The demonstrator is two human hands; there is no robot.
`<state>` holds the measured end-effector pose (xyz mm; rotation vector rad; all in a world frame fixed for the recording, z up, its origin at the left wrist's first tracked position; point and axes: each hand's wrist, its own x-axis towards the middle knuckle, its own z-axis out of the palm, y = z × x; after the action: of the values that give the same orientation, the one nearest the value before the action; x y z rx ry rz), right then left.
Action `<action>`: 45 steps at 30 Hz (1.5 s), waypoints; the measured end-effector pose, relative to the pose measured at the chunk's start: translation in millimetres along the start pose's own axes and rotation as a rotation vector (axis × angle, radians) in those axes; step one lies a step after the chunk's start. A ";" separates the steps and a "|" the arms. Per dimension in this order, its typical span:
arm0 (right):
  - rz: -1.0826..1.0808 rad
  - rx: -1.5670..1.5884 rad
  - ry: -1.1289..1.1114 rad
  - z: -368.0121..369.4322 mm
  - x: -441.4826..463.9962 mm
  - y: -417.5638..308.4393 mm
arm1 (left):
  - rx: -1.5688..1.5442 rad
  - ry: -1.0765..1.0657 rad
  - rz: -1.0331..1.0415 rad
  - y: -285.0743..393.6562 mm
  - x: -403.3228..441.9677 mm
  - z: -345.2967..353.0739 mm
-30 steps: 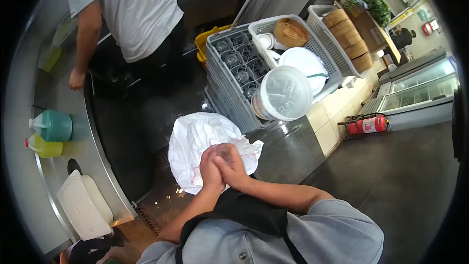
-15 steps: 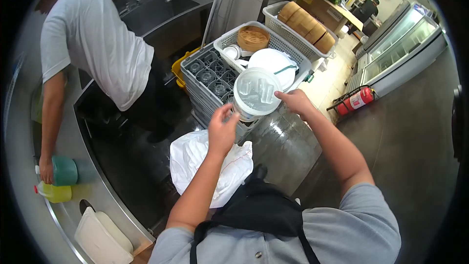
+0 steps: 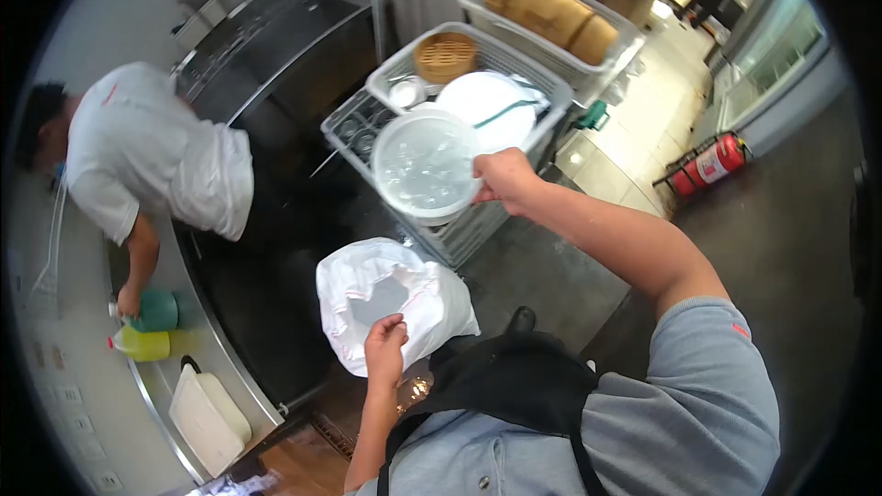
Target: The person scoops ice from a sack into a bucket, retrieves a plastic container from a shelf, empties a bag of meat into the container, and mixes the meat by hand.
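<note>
My right hand [image 3: 505,179] grips the rim of a round translucent plastic tub [image 3: 425,207]. Clear pieces, like glasses or ice, lie inside; blur hides exactly which. The tub is held over the corner of the stacked crates. Lower down, my left hand [image 3: 386,349] has its fingers closed at the near edge of a white woven sack [image 3: 432,308]. The sack stands on the floor with its mouth open, and something pale grey shows within.
A grey basket [image 3: 381,83] holding a bamboo steamer [image 3: 446,57] and white plates [image 3: 487,106] sits on the glass racks. Behind is a crate of steamers [image 3: 551,18]. At left, a co-worker [image 3: 156,147] grasps a green jug [image 3: 158,310]. A fire extinguisher [image 3: 707,165] stands right.
My left hand has left the tub and dropped to the sack, whose mouth now shows open. The right hand holds the tub alone, slightly further left in view.
</note>
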<state>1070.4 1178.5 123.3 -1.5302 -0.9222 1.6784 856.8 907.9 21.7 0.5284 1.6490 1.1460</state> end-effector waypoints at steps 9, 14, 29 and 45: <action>0.088 0.207 -0.060 -166.0 -73.8 -1.9 | 0.237 -0.268 -0.055 43.9 -9.3 144.7; 0.031 0.195 0.225 -269.2 -98.9 61.3 | 0.609 -0.574 -0.030 61.2 7.3 204.7; 0.179 0.613 1.142 -516.0 -63.3 142.0 | 0.587 -0.999 -0.088 98.8 181.7 536.5; -0.038 0.946 1.565 -769.8 37.5 50.3 | 0.717 -1.565 0.301 234.8 150.5 1145.2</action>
<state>1833.4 1229.4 15.4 -1.4509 0.5972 0.2997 1789.8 1621.9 116.6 1.6207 0.4771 0.0155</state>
